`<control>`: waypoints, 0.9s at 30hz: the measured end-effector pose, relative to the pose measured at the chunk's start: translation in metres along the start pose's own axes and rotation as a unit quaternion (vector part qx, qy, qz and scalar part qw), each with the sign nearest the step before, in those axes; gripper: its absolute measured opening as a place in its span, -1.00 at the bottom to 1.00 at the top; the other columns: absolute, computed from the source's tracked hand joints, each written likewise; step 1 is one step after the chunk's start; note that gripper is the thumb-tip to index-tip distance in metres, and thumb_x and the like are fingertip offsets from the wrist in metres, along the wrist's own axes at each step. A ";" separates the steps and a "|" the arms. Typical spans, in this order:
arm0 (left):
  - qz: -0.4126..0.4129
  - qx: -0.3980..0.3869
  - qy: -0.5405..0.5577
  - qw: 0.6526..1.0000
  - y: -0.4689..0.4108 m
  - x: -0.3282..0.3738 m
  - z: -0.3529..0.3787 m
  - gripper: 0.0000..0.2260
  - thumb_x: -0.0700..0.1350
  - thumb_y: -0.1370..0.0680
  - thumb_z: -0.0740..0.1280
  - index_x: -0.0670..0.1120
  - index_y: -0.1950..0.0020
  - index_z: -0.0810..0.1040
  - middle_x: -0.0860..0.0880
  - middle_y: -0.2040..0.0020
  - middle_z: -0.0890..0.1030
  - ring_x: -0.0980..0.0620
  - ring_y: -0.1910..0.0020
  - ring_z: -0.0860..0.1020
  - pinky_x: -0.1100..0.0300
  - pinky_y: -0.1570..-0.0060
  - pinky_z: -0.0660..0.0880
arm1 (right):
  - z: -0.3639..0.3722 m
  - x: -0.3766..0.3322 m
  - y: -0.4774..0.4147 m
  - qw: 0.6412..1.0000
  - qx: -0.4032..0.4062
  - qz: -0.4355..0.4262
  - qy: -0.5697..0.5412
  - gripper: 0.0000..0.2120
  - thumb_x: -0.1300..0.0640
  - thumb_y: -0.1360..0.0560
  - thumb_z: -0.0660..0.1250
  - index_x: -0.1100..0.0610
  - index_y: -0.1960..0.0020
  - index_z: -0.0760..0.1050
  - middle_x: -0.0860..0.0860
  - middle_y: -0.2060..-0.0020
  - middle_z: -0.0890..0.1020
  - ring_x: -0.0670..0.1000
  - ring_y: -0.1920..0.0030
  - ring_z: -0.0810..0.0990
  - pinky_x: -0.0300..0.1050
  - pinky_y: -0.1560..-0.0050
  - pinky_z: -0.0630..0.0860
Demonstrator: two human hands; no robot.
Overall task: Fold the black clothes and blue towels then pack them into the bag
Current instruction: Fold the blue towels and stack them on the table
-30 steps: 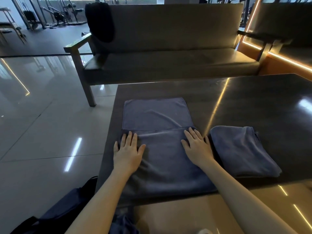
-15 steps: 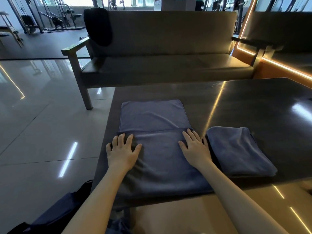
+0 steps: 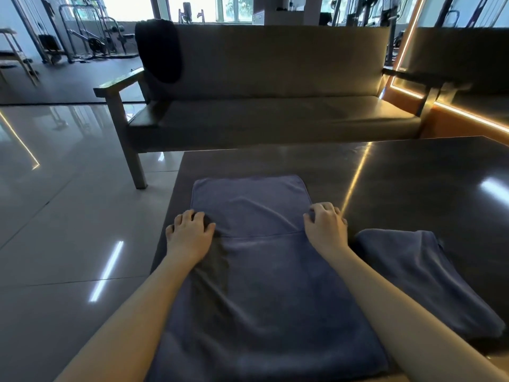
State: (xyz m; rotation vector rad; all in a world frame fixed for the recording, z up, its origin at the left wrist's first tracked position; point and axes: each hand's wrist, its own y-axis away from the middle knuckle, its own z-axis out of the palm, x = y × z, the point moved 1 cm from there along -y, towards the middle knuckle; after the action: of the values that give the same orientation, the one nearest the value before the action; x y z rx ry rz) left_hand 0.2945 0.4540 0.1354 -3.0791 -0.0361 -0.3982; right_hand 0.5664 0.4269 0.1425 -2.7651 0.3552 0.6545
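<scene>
- Black garment (image 3: 159, 51) hangs over the back of the sofa (image 3: 275, 78) at the upper left of the frame, well apart from the table (image 3: 413, 175). I judge it not yet folded.
- Left hand (image 3: 190, 232) sits at the left edge of the blue towel (image 3: 261, 285), its grip curled and pinching the cloth there.
- At lower centre the blue towel lies on the table, partly doubled, with a fold edge running across between the two hands. It likely needs another fold.
- Right hand (image 3: 325, 227) mirrors the left, its grip curled over the towel's right edge.
- Folded towel (image 3: 418, 271) lies just beside it at lower right and looks finished.
- No bag shows, so all the packing seems left to do.
</scene>
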 end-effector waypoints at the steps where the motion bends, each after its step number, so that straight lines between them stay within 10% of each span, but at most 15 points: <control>1: -0.009 0.004 0.002 1.000 -0.008 -0.001 -0.001 -0.59 0.10 -0.61 0.12 -0.05 -0.41 0.31 -0.09 -0.44 0.27 -0.14 -0.42 0.20 -0.09 -0.35 0.18 | 0.002 -0.001 -0.011 1.000 -0.015 0.024 0.010 -0.69 0.04 -0.59 0.17 0.14 -0.27 0.45 0.08 -0.25 0.47 0.10 -0.28 0.38 0.05 -0.27 0.27; 14: -0.059 0.056 0.032 0.996 -0.117 -0.004 -0.005 -0.65 -0.05 -0.59 0.20 -0.12 -0.36 0.38 -0.19 -0.34 0.40 -0.23 -0.32 0.32 -0.08 -0.26 0.31 | 0.032 -0.005 -0.109 0.997 -0.015 0.075 -0.012 -0.67 0.04 -0.56 0.23 0.15 -0.27 0.44 0.12 -0.17 0.54 0.15 -0.21 0.48 0.08 -0.23 0.40; 21: -0.105 0.074 0.084 0.988 -0.137 -0.003 0.005 -0.57 0.18 -0.60 0.13 -0.16 -0.08 0.54 -0.20 -0.05 0.58 -0.22 -0.06 0.52 -0.05 -0.04 0.45 | 0.042 -0.010 -0.132 0.991 -0.052 0.126 0.003 -0.63 -0.09 -0.58 0.15 0.11 -0.19 0.53 0.11 -0.13 0.58 0.17 -0.16 0.51 0.10 -0.23 0.42; 27: -0.093 0.078 0.200 0.972 -0.125 -0.002 -0.009 -0.78 -0.20 -0.54 0.26 -0.16 -0.18 0.51 -0.19 -0.12 0.55 -0.16 -0.09 0.49 0.10 0.04 0.35 | 0.030 -0.010 -0.116 0.992 0.026 0.049 -0.110 -0.81 0.14 -0.58 0.22 0.14 -0.18 0.46 0.09 -0.05 0.59 0.11 -0.07 0.54 0.12 -0.19 0.45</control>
State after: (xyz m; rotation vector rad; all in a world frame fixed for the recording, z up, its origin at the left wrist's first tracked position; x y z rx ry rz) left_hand 0.2873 0.5785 0.1476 -2.7909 -0.3275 -0.9644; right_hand 0.5802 0.5463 0.1452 -2.6053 0.4550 0.9514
